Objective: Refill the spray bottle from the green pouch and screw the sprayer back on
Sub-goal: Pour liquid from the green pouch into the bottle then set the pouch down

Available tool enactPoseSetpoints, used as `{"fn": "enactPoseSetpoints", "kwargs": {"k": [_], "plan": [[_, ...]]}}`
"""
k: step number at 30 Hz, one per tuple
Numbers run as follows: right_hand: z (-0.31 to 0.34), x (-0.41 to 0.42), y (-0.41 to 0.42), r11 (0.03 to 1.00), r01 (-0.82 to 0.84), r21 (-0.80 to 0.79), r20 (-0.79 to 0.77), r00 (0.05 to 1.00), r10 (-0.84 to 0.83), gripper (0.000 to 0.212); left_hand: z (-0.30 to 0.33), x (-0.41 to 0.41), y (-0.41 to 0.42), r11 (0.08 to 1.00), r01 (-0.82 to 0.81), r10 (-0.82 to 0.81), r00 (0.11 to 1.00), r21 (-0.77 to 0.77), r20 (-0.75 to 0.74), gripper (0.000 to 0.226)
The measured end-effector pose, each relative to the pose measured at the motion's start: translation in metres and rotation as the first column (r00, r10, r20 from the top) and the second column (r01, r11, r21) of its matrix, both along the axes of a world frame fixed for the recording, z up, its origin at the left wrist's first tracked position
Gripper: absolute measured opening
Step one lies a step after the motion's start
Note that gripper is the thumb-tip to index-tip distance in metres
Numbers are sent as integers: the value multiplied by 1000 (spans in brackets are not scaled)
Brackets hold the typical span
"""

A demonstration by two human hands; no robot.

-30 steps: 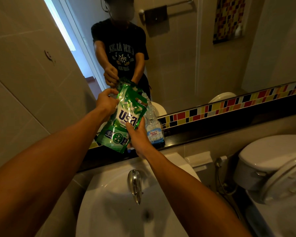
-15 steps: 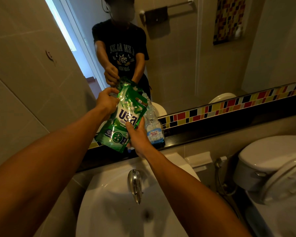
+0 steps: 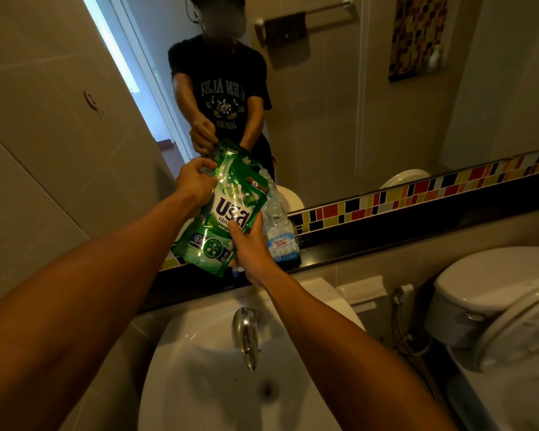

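hands: left hand (image 3: 196, 181), right hand (image 3: 251, 244) grip green pouch (image 3: 227, 213) | hides spray bottle (image 3: 279, 231) | sink (image 3: 199, 384) below

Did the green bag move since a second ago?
No. The green pouch sits the same beside the bottle on the ledge.

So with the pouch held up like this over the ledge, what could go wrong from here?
1. The green pouch is tilted in mid-air, the left hand at its top corner and the right hand low on its side; squeezing could spill liquid before it is aimed.
2. The spray bottle stands unheld on the narrow dark ledge, close behind the pouch, and may get knocked over.
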State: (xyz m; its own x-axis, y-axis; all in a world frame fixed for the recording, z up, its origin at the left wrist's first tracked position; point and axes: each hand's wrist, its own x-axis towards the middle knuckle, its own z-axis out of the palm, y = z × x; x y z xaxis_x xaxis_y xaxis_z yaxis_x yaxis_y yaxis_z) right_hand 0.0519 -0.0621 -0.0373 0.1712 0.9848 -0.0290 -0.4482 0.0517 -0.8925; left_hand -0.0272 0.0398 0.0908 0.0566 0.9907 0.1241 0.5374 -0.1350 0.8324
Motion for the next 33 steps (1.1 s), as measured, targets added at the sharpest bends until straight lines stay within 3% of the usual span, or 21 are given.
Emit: {"fn": "enactPoseSetpoints", "kwargs": {"k": [33], "plan": [[2, -2, 4, 999, -31, 11, -41, 999, 31, 71, 2, 0, 6, 1000, 15, -15, 1000, 1, 2, 28]]}}
